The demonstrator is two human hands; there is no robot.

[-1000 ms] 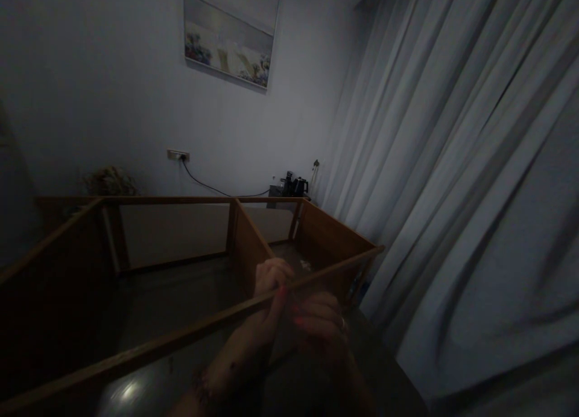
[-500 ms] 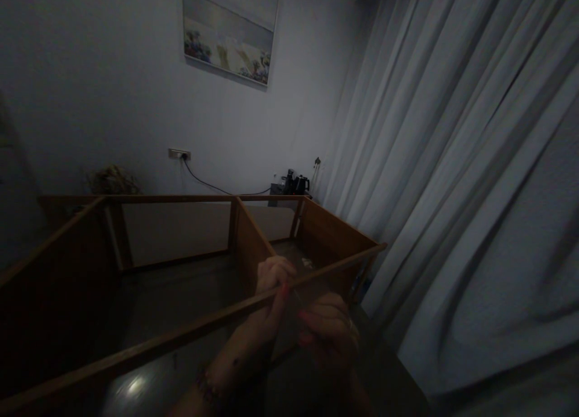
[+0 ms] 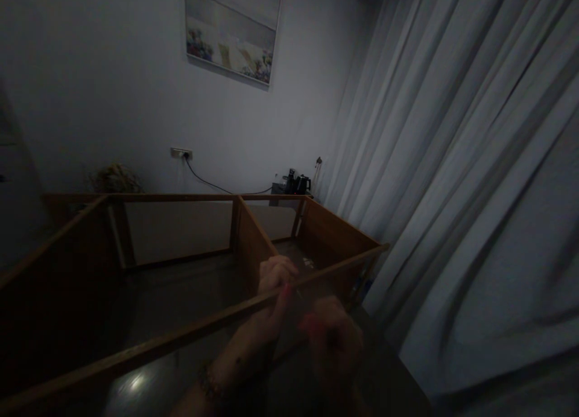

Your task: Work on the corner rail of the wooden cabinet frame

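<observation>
A wooden frame (image 3: 199,329) with a divider panel (image 3: 256,230) stands before me, its front rail crossing the view at a slant. My left hand (image 3: 277,278) wraps over that rail where the divider meets it, fingers behind and thumb in front. Just right of it and below the rail, my right hand (image 3: 337,335) is curled, fingertips pinched toward the joint. Blur and dim light hide what the right fingers hold, if anything. A tiny pale thin thing (image 3: 298,293) shows at the rail near my left thumb; its kind is unclear.
A grey curtain (image 3: 434,181) hangs along the right side. Beyond the frame are a black kettle (image 3: 302,184), a wall socket (image 3: 181,154) with a cord, and dried plants (image 3: 115,178). Inside the right compartment lies a small pale item (image 3: 308,263).
My right hand has turned and shifted slightly right beside the rail, its fingers more curled. My left hand keeps its hold on the rail. The view has moved a little.
</observation>
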